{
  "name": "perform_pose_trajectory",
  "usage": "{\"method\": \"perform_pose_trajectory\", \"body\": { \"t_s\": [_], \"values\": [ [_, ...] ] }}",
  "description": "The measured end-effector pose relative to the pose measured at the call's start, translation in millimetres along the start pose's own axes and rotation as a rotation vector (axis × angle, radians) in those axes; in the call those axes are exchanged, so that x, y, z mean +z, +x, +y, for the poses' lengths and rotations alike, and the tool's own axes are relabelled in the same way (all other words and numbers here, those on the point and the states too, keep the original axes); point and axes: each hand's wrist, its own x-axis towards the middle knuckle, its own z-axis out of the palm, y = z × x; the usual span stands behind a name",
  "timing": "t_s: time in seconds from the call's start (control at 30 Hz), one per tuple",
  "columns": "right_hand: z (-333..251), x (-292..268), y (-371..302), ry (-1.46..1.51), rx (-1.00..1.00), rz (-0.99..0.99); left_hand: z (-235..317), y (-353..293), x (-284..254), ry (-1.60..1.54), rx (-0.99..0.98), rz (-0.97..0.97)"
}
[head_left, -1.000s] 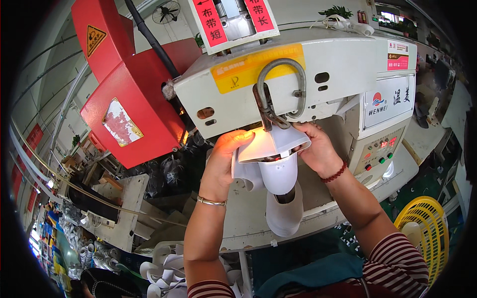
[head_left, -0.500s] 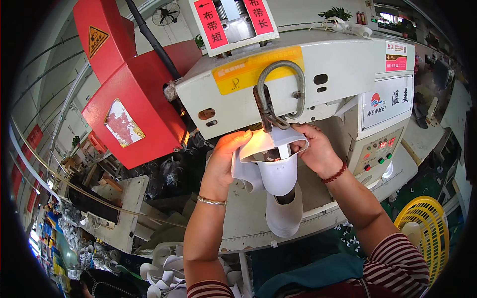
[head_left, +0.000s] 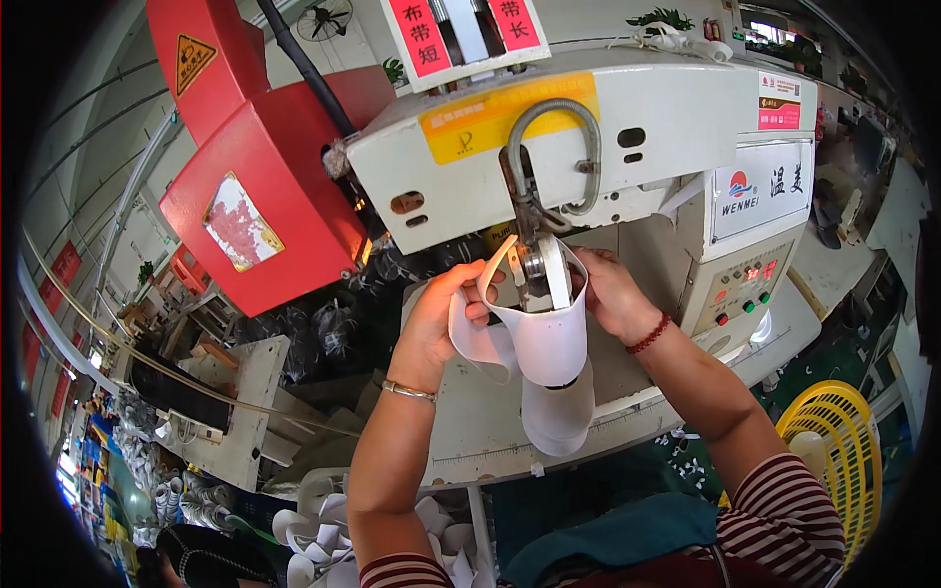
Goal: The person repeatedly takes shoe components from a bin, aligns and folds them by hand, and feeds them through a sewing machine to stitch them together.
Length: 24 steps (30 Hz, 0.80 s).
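A white shoe upper (head_left: 550,345) hangs on the working head (head_left: 535,265) of a white and red machine, its rounded toe toward me. My left hand (head_left: 449,312) is closed on the upper's left edge, where a loose flap hangs down. On the other side, my right hand (head_left: 614,294) pinches the right edge, the fingertips partly hidden behind the material. Below hangs a second white rounded piece (head_left: 557,421), over the machine's worktable (head_left: 480,453). Inside the upper's opening, metal parts of the head show.
A red machine housing (head_left: 265,196) stands at the left. The control panel (head_left: 743,292) with buttons and a lit display is at the right. White upper pieces (head_left: 328,539) are piled at the lower left. A yellow plastic basket (head_left: 833,446) stands at the lower right.
The upper's left edge has been drawn aside, and more of the metal head now shows in its opening. My left hand moved slightly left and down; the right stays close to its place.
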Motion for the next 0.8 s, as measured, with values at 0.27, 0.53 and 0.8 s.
{"method": "perform_pose_trajectory", "body": {
  "t_s": [0.27, 0.53, 0.8],
  "values": [
    [-13, 16, -47, -0.516, -0.406, -0.236, -3, -37, 15, 0.206, 0.099, 0.188],
    [-6, -2, -36, -0.726, -0.512, -0.289, -1, -59, 35, 0.609, 0.346, 0.204],
    [25, -35, 2, -0.370, -0.251, -0.374, -69, -51, 37, -0.052, 0.252, 0.222]
  ]
}}
